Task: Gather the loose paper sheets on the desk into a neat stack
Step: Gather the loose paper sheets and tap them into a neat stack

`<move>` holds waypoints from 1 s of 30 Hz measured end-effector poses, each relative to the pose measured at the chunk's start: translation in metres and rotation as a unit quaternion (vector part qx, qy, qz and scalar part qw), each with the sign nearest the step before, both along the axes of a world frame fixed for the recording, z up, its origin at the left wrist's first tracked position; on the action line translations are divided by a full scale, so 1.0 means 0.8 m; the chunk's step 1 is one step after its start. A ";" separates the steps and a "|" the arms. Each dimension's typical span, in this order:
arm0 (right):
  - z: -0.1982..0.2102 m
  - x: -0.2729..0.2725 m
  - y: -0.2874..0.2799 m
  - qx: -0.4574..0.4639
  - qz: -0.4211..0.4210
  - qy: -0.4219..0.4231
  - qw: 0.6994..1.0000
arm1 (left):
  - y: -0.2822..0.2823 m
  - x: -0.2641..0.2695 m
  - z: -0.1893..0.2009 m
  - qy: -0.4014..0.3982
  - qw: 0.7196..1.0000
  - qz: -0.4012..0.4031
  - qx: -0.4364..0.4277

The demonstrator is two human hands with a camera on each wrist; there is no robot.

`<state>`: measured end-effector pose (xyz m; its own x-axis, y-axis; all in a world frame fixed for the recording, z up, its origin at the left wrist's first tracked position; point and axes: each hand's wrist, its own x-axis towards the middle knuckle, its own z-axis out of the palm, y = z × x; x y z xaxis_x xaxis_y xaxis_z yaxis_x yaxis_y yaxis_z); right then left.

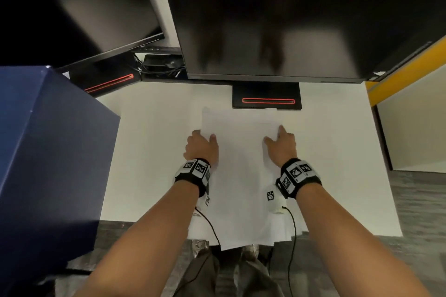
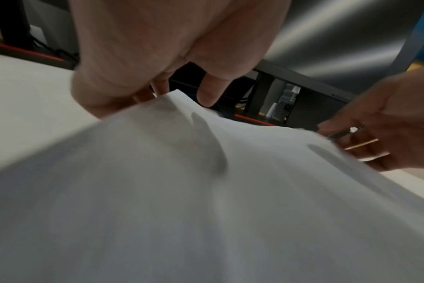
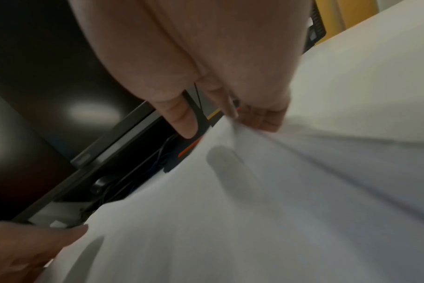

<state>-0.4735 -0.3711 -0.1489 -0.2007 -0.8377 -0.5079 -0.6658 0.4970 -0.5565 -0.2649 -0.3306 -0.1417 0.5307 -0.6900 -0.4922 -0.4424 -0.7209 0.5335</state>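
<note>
Several white paper sheets (image 1: 241, 171) lie roughly together in the middle of the white desk (image 1: 149, 152); their near ends hang unevenly over the desk's front edge. My left hand (image 1: 205, 136) holds the pile's left side, thumb on top and fingers curled at the edge. My right hand (image 1: 272, 136) holds the right side the same way. In the left wrist view the left hand (image 2: 182, 90) curls round a far corner of the sheets (image 2: 206, 191). In the right wrist view the right hand (image 3: 218, 122) bunches the paper (image 3: 278, 191) at its fingertips. The views are blurred.
A large dark monitor (image 1: 277, 19) stands just beyond the paper, its black base (image 1: 266, 97) touching the far edge of the sheets. A second monitor (image 1: 96, 12) is at the back left. A tall blue box (image 1: 43, 140) crowds the desk's left side. A yellow panel (image 1: 398, 67) borders the right.
</note>
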 end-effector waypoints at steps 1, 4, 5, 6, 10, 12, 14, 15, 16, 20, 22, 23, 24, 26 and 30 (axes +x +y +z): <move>0.002 -0.008 -0.003 -0.033 -0.010 -0.021 0.999 | -0.004 0.008 -0.001 -0.009 1.000 0.003 -0.012; 0.005 -0.044 0.001 -0.031 -0.043 0.012 0.999 | -0.004 0.038 -0.008 0.040 0.998 0.011 -0.041; 0.004 -0.053 0.007 0.005 -0.045 0.031 0.998 | -0.001 0.044 -0.011 0.035 0.999 0.000 -0.030; 0.000 -0.057 0.016 0.040 -0.042 0.045 0.997 | 0.005 0.046 -0.013 0.024 0.999 -0.017 -0.012; -0.011 -0.025 0.064 0.084 0.056 0.059 0.993 | 0.023 0.023 -0.013 0.046 0.997 -0.057 0.027; -0.018 -0.014 0.072 0.079 0.101 0.030 0.991 | 0.026 0.011 -0.006 0.089 0.996 -0.030 0.005; -0.021 -0.021 0.072 0.051 0.074 -0.045 0.995 | 0.029 0.009 0.003 0.145 0.988 0.007 -0.048; -0.023 -0.032 0.073 0.029 0.060 -0.063 0.996 | 0.033 0.013 0.007 0.164 0.984 0.019 -0.070; -0.023 -0.045 0.077 0.017 0.048 -0.057 0.997 | 0.041 0.020 0.010 0.165 0.983 0.016 -0.075; -0.020 -0.070 0.125 0.016 0.067 0.002 0.998 | 0.118 0.044 0.006 0.079 0.992 -0.094 0.029; -0.022 -0.060 0.159 0.051 0.121 0.068 0.989 | 0.156 0.036 -0.001 0.063 0.985 -0.139 0.082; -0.022 -0.049 0.174 0.062 0.157 0.097 0.981 | 0.167 0.028 -0.004 0.072 0.984 -0.136 0.094; -0.019 -0.037 0.183 0.065 0.183 0.106 0.975 | 0.172 0.020 -0.006 0.090 0.985 -0.120 0.091; -0.008 -0.023 0.190 0.055 0.189 0.066 0.978 | 0.171 0.007 -0.004 0.124 0.987 -0.078 0.059; 0.014 -0.040 0.193 0.008 0.123 0.066 0.990 | 0.185 0.020 0.005 0.104 0.994 -0.037 0.024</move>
<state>-0.5052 -0.2171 -0.1380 -0.0568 -0.8614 -0.5047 -0.8349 0.3182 -0.4491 -0.2491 -0.1824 -0.1374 0.3626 -0.6963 -0.6194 -0.3787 -0.7174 0.5848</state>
